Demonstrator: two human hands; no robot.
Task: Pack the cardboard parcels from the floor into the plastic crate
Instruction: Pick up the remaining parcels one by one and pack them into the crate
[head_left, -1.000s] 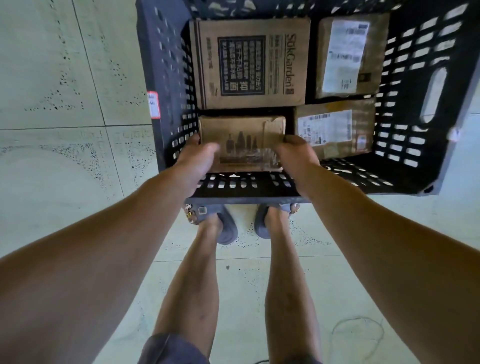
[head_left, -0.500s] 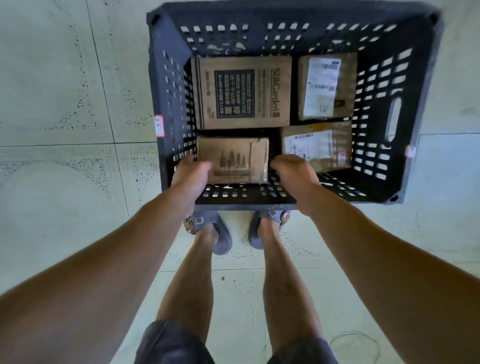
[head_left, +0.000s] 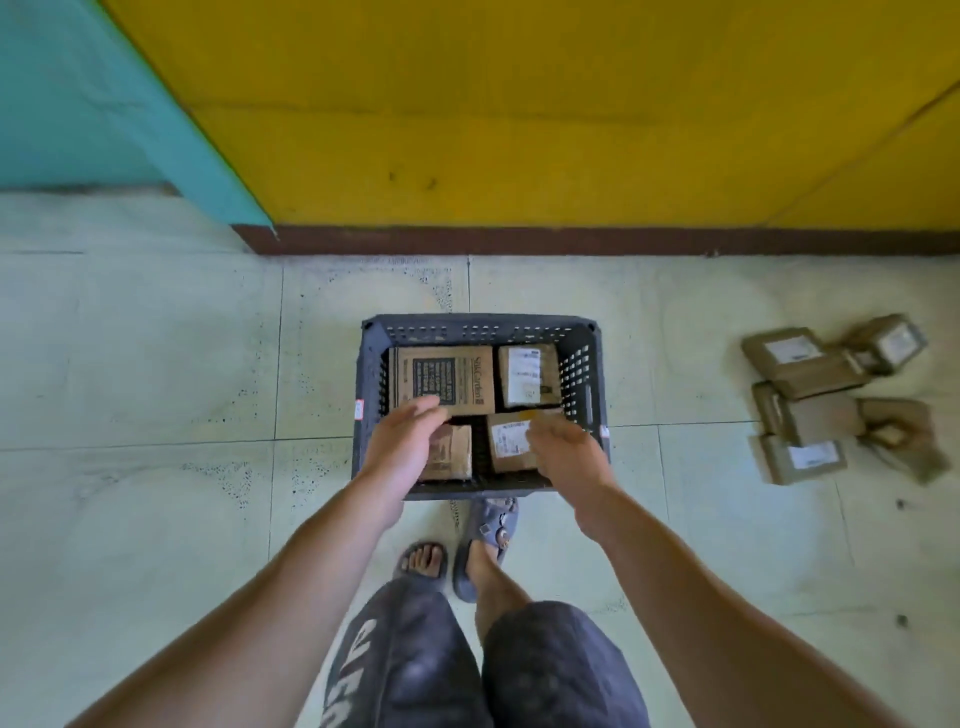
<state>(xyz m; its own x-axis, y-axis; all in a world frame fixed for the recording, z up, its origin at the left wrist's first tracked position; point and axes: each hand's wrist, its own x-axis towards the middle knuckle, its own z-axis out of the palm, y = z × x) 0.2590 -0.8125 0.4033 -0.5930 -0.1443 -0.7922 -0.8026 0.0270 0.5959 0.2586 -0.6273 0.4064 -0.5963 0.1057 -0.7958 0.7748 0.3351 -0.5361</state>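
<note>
Okay, plastic crate (head_left: 371, 410) sits on the tiled floor (head_left: 156, 364), four cardboard parcels inside: big printed one (head_left: 441, 376) back left, labelled one (head_left: 528, 375) back right, small one (head_left: 452, 453) front left, labelled one (head_left: 509, 444) front right. Left hand (head_left: 401, 446) and right hand (head_left: 565, 451) are over the crate's near side, fingers loose, gripping nothing. Loose pile of parcels (head_left: 826, 402) lies on the floor well to the right. Yellow wall (head_left: 519, 130) stands behind.

The crate's (head_left: 370, 395) bottom is filled by four parcels (head_left: 441, 375) with narrow gaps between, while open floor (head_left: 675, 395) is left between the crate and the loose parcels (head_left: 821, 415) on the right.
</note>
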